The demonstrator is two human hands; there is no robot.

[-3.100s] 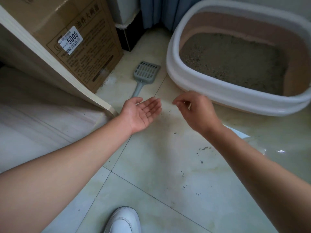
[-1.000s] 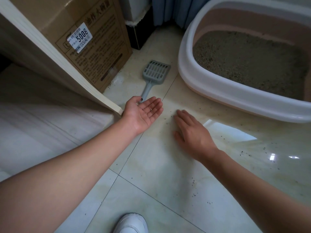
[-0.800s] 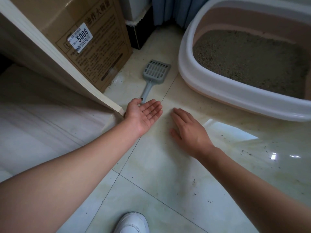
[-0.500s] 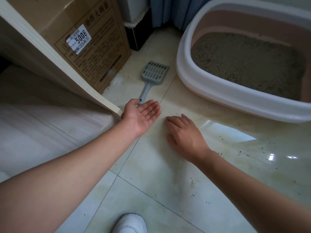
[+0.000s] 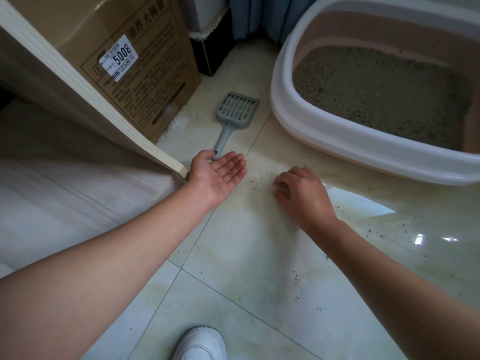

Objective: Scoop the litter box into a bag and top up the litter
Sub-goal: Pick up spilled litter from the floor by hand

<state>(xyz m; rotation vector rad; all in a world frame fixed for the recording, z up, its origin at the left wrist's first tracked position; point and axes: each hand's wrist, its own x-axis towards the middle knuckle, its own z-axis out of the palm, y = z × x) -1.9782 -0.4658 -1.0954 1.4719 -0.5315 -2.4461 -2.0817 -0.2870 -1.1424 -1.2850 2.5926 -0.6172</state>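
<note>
Centre frame: left hand [image 5: 220, 175] palm-up, fingers slack (litter grains [image 5: 228, 172] on it); right hand [image 5: 302, 194] clenched, fingertips [image 5: 280, 183] on the speckled floor [image 5: 259, 255].

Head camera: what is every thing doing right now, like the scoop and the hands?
Litter box: on the floor, litter inside.
Scoop: lying flat on floor, not gripped.
Left hand: palm up, open, few grains on it.
Right hand: palm down, fingers curled onto the floor.
Floor: speckled with spilled litter.
</note>
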